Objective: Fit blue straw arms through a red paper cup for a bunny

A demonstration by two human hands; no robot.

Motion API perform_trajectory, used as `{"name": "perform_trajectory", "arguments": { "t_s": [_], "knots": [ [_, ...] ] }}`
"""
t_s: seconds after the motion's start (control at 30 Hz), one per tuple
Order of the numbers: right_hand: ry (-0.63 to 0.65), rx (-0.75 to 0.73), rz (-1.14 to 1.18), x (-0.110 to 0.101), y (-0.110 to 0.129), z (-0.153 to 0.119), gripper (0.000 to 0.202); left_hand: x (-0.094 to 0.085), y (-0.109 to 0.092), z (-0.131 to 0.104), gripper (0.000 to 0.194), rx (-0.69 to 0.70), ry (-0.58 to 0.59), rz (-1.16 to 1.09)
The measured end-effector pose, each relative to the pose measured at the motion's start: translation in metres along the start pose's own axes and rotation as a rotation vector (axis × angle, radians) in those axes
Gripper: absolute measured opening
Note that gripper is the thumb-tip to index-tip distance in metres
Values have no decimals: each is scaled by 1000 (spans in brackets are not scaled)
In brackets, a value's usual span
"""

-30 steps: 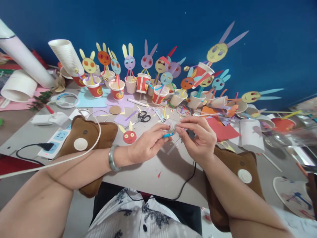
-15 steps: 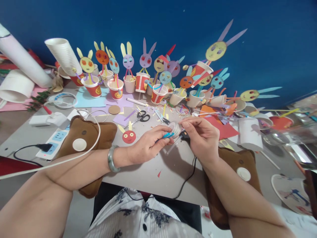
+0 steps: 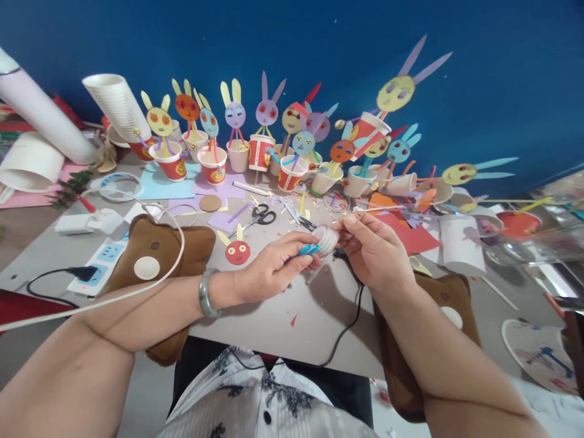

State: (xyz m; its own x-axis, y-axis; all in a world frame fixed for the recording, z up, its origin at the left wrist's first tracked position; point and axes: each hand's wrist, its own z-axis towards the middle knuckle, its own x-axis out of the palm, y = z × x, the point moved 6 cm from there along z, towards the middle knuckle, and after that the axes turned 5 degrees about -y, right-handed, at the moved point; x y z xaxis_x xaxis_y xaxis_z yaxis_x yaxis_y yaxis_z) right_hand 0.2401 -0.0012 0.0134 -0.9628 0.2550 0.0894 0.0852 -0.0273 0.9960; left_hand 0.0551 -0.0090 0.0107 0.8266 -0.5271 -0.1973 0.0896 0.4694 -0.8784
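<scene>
My left hand [image 3: 285, 263] is closed round a small blue piece [image 3: 309, 249], and a roll of clear tape [image 3: 326, 241] sits at its fingertips. Fingers of my right hand [image 3: 371, 246] are pinched together at the right edge of the tape roll; whatever lies between them is too small to make out. A clear strip hangs below the roll. On the table left of my left hand lies a red round paper face [image 3: 238, 252] with yellow ears. Black scissors [image 3: 263, 216] lie behind it.
Paper rabbits in cups [image 3: 292, 173] line the blue wall. Brown cushions [image 3: 159, 255] lie under both forearms. A white power strip [image 3: 98, 267] and white cable are at left. Paper scraps, more scissors [image 3: 301, 219] and red paper [image 3: 413, 234] lie behind my hands.
The tape roll has turned slightly and shifted a little to the right. My right hand has moved slightly to the right, its fingers still pinched. My left hand has hardly moved.
</scene>
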Motion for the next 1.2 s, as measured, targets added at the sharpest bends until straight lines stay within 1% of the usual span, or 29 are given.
{"name": "perform_trajectory", "arguments": {
  "t_s": [0.1, 0.2, 0.27, 0.43, 0.53, 0.63, 0.77, 0.87, 1.07, 1.2],
  "knots": [
    [13, 115, 65, 0, -4, 2, 36, 0, -1, 0, 32, -3, 7, -22],
    [47, 170, 88, 1, -4, 2, 39, 1, -2, 0, 33, -10, 11, -38],
    [52, 151, 70, 0, -2, 2, 40, 2, -1, -1, 33, -14, 15, -41],
    [26, -45, -58, -3, 9, -1, 36, 3, -2, -2, 34, -29, 27, -58],
    [28, -91, -100, -5, 12, -3, 35, 4, -2, -3, 33, -49, 42, -90],
    [47, -59, -69, -4, 13, -3, 34, 6, -2, -3, 31, -48, 73, -108],
    [70, 38, 7, -2, 12, -2, 38, 7, -3, -2, 30, -18, 105, -105],
    [79, 90, 13, -1, 11, -1, 39, 7, -3, -2, 31, -30, 117, -123],
    [74, 61, -30, -7, 13, 3, 35, 8, 1, -3, 38, -99, 96, -242],
    [49, 27, -48, -9, 14, 2, 37, 13, 5, -4, 39, -209, 124, -420]
  ]
}}
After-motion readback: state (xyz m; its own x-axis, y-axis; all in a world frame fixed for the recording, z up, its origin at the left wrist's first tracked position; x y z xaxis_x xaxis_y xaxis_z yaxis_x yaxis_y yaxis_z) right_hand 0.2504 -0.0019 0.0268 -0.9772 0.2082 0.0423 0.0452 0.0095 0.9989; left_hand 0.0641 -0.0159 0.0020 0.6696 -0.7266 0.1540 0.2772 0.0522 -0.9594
